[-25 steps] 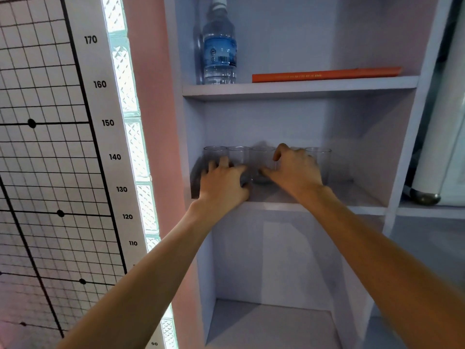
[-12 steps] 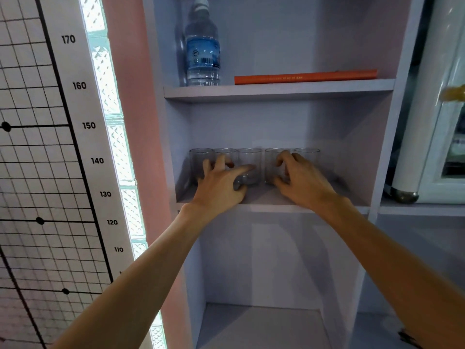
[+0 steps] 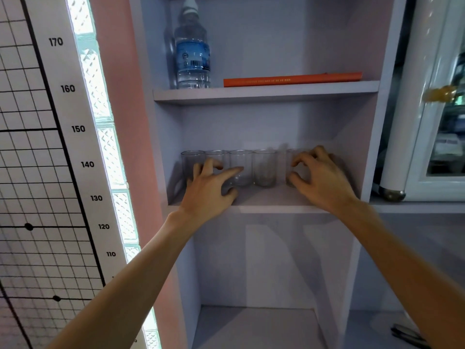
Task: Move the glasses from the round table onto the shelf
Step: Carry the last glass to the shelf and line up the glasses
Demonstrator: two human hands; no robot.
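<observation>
Since 1 second ago, right hand [image 3: 319,178] slid its clasped end glass [image 3: 293,170] rightward along the shelf [image 3: 271,206]; left hand [image 3: 211,190] spread loose against 5-glass row; placement nearly done.

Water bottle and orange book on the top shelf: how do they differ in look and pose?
The water bottle stands upright at the left; the orange book lies flat to its right. The bottle is clear plastic with a blue label; the book is opaque orange. The bottle is tall, the book low and long. Both rest on the upper shelf.
</observation>
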